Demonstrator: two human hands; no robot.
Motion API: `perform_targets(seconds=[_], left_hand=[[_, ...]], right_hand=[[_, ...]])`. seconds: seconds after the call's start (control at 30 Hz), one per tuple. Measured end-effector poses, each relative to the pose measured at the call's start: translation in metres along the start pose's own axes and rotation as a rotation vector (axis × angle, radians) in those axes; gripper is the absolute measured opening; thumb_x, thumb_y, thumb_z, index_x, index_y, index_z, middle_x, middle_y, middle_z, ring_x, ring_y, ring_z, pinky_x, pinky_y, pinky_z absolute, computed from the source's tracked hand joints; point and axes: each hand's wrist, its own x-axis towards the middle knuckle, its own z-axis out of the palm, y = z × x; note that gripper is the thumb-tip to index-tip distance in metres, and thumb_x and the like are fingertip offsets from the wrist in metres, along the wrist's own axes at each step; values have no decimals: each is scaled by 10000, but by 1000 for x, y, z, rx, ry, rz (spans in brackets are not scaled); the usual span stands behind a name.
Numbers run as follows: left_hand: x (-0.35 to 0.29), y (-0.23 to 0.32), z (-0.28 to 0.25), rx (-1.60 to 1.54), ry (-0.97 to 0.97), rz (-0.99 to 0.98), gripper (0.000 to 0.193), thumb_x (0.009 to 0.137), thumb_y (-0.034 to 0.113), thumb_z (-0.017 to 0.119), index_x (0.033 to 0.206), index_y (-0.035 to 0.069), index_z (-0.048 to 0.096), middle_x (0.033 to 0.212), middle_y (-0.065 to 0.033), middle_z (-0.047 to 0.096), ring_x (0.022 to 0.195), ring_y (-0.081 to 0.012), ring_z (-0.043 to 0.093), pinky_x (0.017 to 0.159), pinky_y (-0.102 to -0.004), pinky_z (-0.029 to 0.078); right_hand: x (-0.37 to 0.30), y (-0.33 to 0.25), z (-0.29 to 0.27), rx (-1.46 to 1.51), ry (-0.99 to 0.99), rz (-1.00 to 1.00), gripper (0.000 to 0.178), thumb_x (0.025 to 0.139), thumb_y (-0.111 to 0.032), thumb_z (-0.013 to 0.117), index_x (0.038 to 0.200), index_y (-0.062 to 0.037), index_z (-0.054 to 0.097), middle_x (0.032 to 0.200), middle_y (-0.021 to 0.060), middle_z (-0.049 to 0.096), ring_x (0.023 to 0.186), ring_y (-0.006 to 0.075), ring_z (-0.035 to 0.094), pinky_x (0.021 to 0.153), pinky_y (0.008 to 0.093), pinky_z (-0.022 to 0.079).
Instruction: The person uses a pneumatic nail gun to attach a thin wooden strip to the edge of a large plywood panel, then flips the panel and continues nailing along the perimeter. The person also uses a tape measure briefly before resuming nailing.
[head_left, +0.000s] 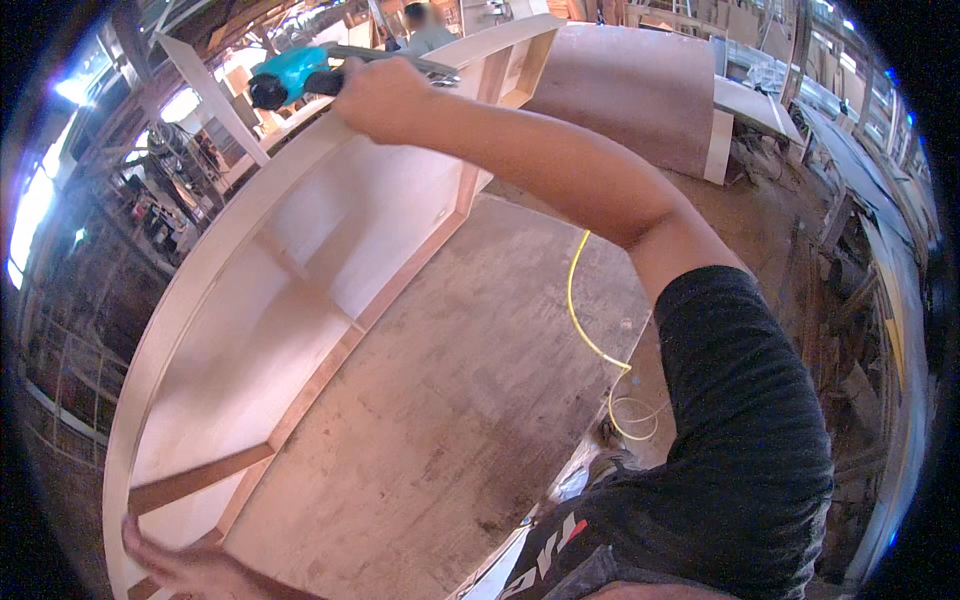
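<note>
High up on the far side, my right hand [385, 100] is wrapped round the dark grip of a teal nail gun [296, 72]. The tool lies sideways at the far upper edge of a large pale wooden panel frame [190, 275], which stands tilted on its edge with cross battens inside. My right arm reaches over the work. At the lower left, my left hand [190, 568] rests beside the frame's near end, its fingers stretched out against the rim and holding nothing. The nail gun's nose is partly hidden by the hand.
A wide worktop [430, 340] extends before me. A yellow hose [573, 300] hangs over its right side, partly coiled. A large brown board [625, 95] stands beyond. Another person [427, 35] is in the background. Stacked boards [870, 190] line the right.
</note>
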Motion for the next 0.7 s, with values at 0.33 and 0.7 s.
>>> perform_targets(seconds=[0.33,0.7], left_hand=[[-39,137,251,583,-244,603,542,1118,494,473,1369,82,722,1416,-111,706,1308,-319,660,1104,-526,469],[-54,190,266,489,-248,322,494,1061,540,584,912,110,777,908,-128,727,846,-386,727,695,-504,554]], right_hand=[[11,-4,13,85,182,-86,204,863,-190,731,918,-14,821,964,215,760,933,349,731,617,473,574],[-28,17,-20,316,74,8,201,881,-173,756,1012,-32,815,1108,221,710,980,326,760,722,461,628]])
